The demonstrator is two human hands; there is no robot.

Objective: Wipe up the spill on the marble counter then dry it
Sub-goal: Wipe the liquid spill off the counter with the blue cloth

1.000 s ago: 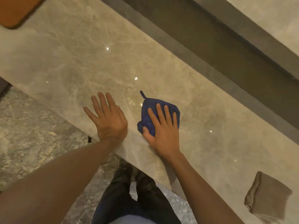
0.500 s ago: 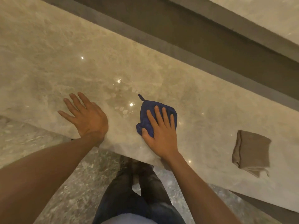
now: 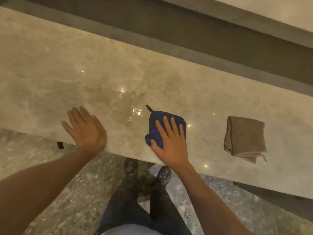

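A beige marble counter [image 3: 50,78] runs across the view. A glistening wet spill [image 3: 125,106] with beads of liquid lies on it between my hands. My right hand [image 3: 171,141] presses flat, fingers straight, on a crumpled blue cloth [image 3: 155,121] just right of the spill, near the front edge. The cloth's small loop sticks out at its far corner. My left hand [image 3: 86,131] rests flat on the bare marble to the left of the spill, fingers straight. A folded brown cloth [image 3: 243,138] lies untouched on the counter further right.
Behind the counter runs a dark recessed channel [image 3: 186,31] and a second pale ledge [image 3: 279,9]. The counter's front edge is right at my wrists; below it are a speckled stone floor [image 3: 67,192], my legs and shoes. A small dark object [image 3: 60,145] sits under the edge.
The view has swung left to right, bringing the brown cloth closer to centre. My right hand still presses the blue cloth beside the spill; my left hand stays flat on the marble.
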